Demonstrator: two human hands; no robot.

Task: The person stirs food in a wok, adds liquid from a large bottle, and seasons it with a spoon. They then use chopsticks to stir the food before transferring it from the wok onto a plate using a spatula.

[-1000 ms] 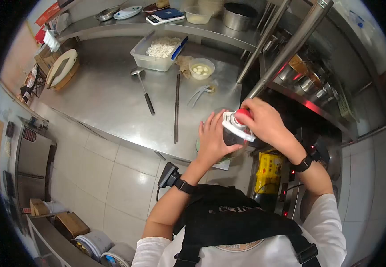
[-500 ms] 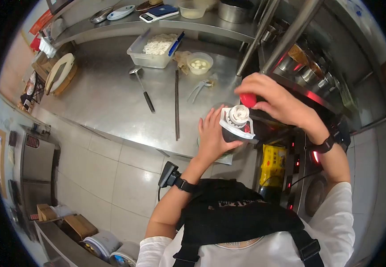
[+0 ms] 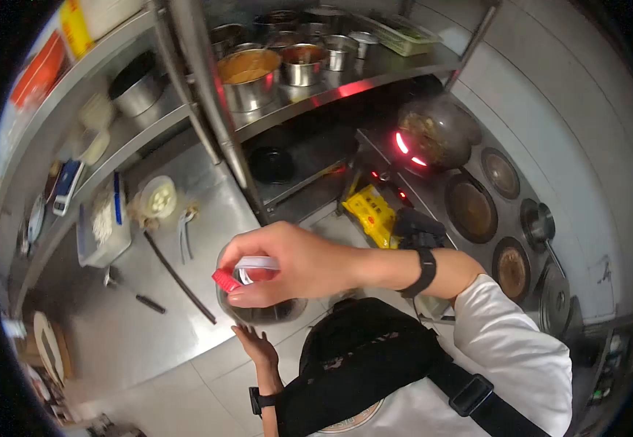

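Note:
My right hand [image 3: 283, 258] is closed over the top of a large plastic jug [image 3: 269, 313] with dark contents, at the white handle [image 3: 258, 262]. A red cap [image 3: 224, 281] shows between its fingertips and thumb; whether it sits on the jug's neck cannot be made out. The jug hangs by the edge of the steel table [image 3: 149, 320]. Below it, my left hand [image 3: 258, 348] is open with fingers spread, apart from the jug.
On the table lie long dark chopsticks [image 3: 178, 277], a ladle [image 3: 138, 297], tongs [image 3: 185, 233], a tub of noodles [image 3: 101, 226] and a bowl of eggs [image 3: 159, 198]. A wok [image 3: 440, 131] sits on the glowing stove at right. Pots [image 3: 249, 80] line the shelf.
The view has swung right toward the stove. My left hand has let go of the jug, and my right hand, which held the red cap over its neck, now grips the jug's top.

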